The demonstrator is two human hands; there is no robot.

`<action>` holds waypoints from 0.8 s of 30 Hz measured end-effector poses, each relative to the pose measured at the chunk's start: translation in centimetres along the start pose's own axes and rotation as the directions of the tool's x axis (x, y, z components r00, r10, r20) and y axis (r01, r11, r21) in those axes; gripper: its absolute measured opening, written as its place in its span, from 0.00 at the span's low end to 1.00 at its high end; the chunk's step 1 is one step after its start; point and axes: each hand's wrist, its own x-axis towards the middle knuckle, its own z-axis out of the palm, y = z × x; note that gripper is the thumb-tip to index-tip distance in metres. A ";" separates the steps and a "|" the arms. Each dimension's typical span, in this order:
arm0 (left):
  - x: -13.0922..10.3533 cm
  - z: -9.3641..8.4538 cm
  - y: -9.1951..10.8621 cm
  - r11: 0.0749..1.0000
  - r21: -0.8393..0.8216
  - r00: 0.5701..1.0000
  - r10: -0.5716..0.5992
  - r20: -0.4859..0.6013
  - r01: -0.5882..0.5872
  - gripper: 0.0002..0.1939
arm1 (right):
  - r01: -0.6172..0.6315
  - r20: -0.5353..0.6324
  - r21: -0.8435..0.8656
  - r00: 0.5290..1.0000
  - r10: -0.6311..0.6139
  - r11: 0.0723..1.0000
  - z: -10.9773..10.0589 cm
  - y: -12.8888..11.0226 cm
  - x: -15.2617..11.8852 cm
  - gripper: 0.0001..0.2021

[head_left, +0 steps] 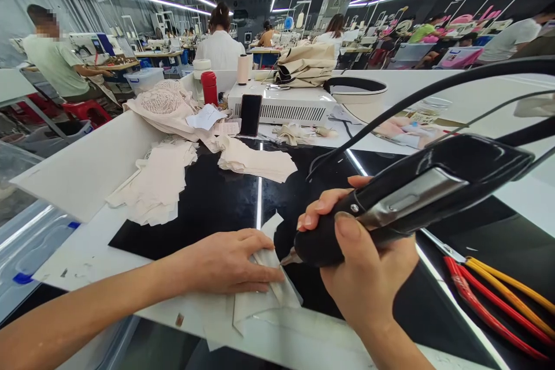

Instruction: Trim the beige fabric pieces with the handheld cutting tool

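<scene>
My left hand point(229, 263) lies on a small stack of cream fabric pieces point(260, 306) at the near edge of the black glossy board point(208, 208). Its fingers are stretched out and press the cloth down. In my right hand point(368, 277) is a thick black corded hand tool point(407, 191) with a silver lever along its side, fingers wrapped round its front end. The tool's thin metal tip points down to the left and meets, or nearly meets, the fabric edge beside my left fingertips.
Cream fabric piles point(162, 182) and more cut pieces point(255, 161) lie farther back. Red- and orange-handled scissors-like tools point(481, 277) sit at the right. A phone point(251, 115) leans on a white vented box point(281, 104); a red bottle point(209, 88) stands nearby. A black cable point(416, 98) arcs overhead.
</scene>
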 end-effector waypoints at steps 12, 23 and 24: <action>0.0 0.0 1.7 0.998 0.027 0.999 -0.051 0.009 0.051 0.18 | 0.009 0.022 0.023 1.000 -0.009 1.000 0.1 0.5 0.0 0.18; 2.7 -0.8 -3.7 0.991 -0.134 0.999 0.029 0.015 -0.027 0.13 | 0.013 0.050 0.048 0.999 -0.016 0.999 -0.2 0.6 0.0 0.21; 2.8 -0.6 -4.2 0.987 -0.157 0.998 0.046 0.043 -0.039 0.13 | 0.016 0.051 0.052 0.999 -0.018 0.999 -0.1 0.6 0.0 0.21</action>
